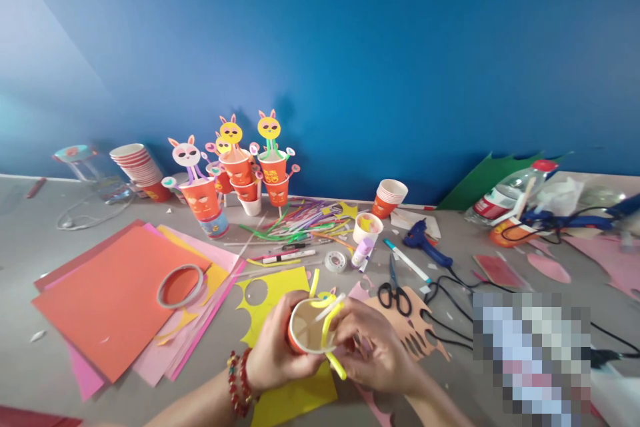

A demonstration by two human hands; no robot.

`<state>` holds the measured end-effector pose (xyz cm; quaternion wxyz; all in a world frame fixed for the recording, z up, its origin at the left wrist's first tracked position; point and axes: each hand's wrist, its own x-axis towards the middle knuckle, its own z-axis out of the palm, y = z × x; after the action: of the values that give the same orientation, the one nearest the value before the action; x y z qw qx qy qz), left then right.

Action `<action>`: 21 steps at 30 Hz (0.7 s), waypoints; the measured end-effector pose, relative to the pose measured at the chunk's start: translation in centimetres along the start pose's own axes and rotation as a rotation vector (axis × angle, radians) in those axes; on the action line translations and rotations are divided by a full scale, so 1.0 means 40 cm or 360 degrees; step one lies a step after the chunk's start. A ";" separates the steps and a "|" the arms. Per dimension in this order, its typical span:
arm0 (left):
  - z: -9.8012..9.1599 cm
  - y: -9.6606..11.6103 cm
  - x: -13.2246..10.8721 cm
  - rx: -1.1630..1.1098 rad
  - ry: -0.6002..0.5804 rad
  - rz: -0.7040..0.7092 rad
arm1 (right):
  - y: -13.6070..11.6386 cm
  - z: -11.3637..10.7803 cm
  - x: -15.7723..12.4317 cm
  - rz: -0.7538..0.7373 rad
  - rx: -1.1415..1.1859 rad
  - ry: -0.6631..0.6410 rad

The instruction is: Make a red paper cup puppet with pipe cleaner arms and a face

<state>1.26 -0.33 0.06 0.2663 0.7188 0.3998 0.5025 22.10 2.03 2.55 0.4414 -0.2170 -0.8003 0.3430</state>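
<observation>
My left hand is wrapped round a paper cup, its white inside tilted toward me. Yellow pipe cleaners stick out at the cup's rim, and a pale stick lies across its mouth. At the right side of the rim my right hand has its fingers closed on a yellow pipe cleaner; the fingertips are partly hidden. Beneath the hands lies a yellow sheet with round cut-outs. Black-handled scissors rest just beyond my right hand.
Decorated cups with animal faces stand at the back left, near stacked cups. Coloured paper with a tape roll lies left. Pipe cleaners are heaped behind. A glue gun, its cable and a bottle are right.
</observation>
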 end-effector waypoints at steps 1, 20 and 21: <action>-0.001 0.001 0.000 0.0000 -0.0005 -0.0009 | -0.002 0.001 -0.002 -0.0050 -0.0093 0.0030; -0.004 -0.024 -0.007 0.0106 -0.0009 -0.0090 | -0.032 0.037 -0.015 -0.0137 -0.0269 0.0221; -0.004 -0.025 -0.007 0.0097 -0.0003 -0.0084 | -0.030 0.042 -0.017 -0.0131 -0.0241 0.0223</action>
<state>0.74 -0.02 -0.80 0.2580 0.7162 0.4335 0.4821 20.98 0.17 2.43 0.4923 -0.2402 -0.7992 0.2472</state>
